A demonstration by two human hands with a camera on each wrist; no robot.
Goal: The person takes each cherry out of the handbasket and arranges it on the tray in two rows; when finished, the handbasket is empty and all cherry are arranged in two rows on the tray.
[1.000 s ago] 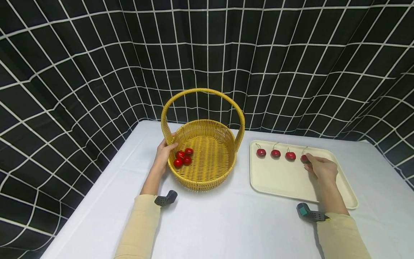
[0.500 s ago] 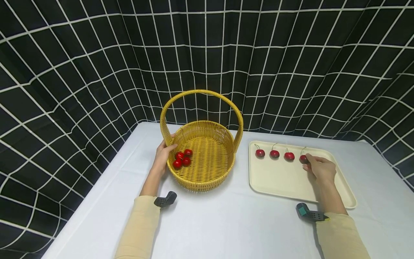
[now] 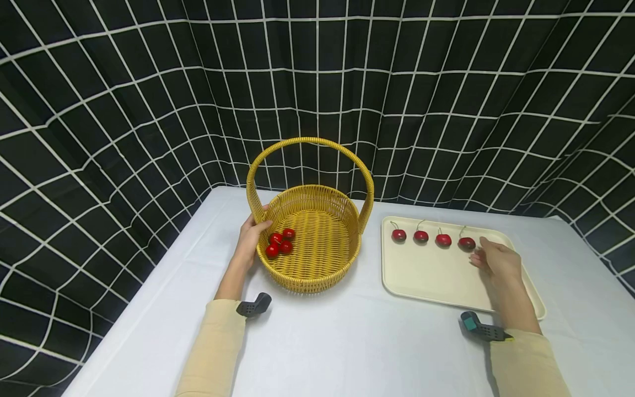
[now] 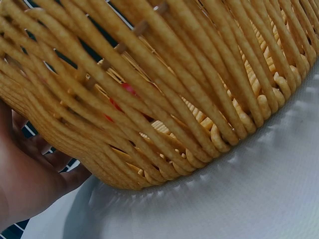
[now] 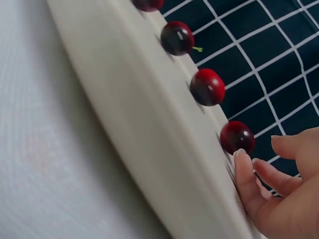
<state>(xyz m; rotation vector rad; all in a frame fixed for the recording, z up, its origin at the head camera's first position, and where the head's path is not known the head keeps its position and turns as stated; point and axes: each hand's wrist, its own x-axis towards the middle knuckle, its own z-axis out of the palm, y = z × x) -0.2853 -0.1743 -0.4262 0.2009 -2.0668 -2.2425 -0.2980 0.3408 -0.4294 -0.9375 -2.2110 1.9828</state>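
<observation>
My left hand (image 3: 249,238) grips the left rim of the yellow wicker basket (image 3: 317,284), thumb over the edge and fingers along the outside. In the left wrist view the fingers (image 4: 56,160) lie against the woven wall. Several red cherries (image 3: 286,247) sit together at the left inside the basket. On the cream tray (image 3: 431,281), several dark red cherries with stems stand in a row along its far side. My right hand (image 3: 502,266) hovers just right of the rightmost cherry (image 3: 466,243), fingers loosely parted and holding nothing. The right wrist view shows a fingertip right beside this cherry (image 5: 237,137).
A white cloth covers the table (image 3: 342,342). The basket's tall arched handle (image 3: 311,140) rises above its bowl. Behind and at the sides hangs a black curtain (image 3: 317,88) with a white grid. Dark wrist devices (image 3: 254,306) are worn on both arms.
My right hand has let go of the rightmost cherry and drawn back slightly to the right, its fingers parted. That cherry rests on the tray. My left hand keeps its grip on the basket.
</observation>
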